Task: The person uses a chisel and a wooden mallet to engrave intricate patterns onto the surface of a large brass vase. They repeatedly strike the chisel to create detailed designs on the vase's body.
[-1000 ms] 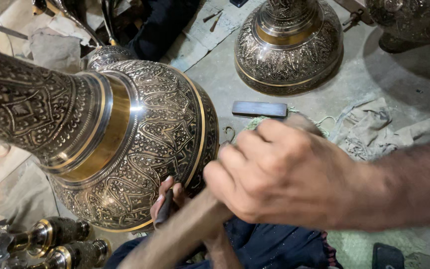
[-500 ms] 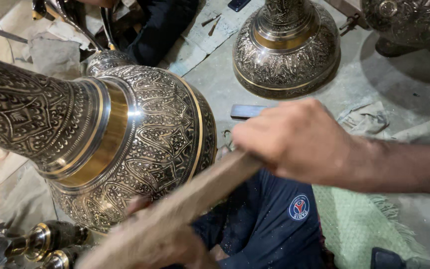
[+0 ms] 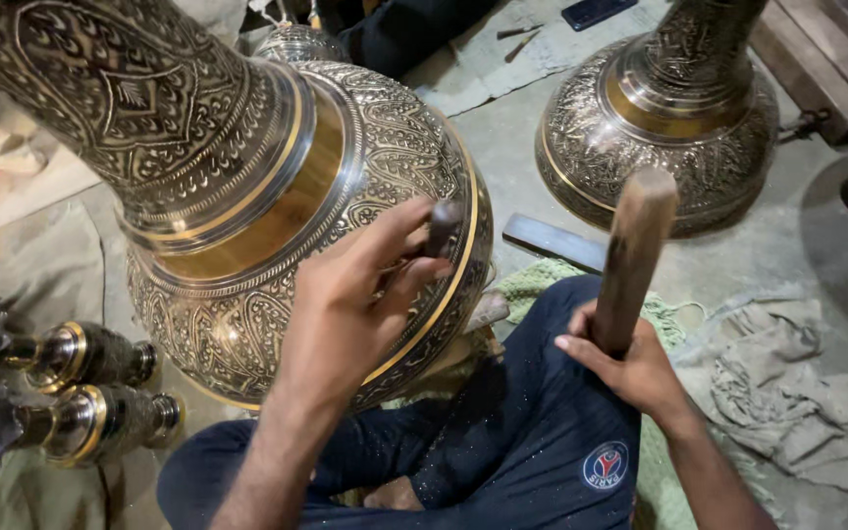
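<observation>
Two hands are at chasing work: left hand pinches a punch against the engraved brass vase, right hand grips a wooden mallet, poised for a squarely aimed blow.

There are two large engraved brass vases: one lies tilted in the front, one stands upright behind. Two small brass pieces, one above the other, lie at the left. I count two hands, one wooden mallet, one small chisel, one flat dark bar and one grey cloth.
</observation>
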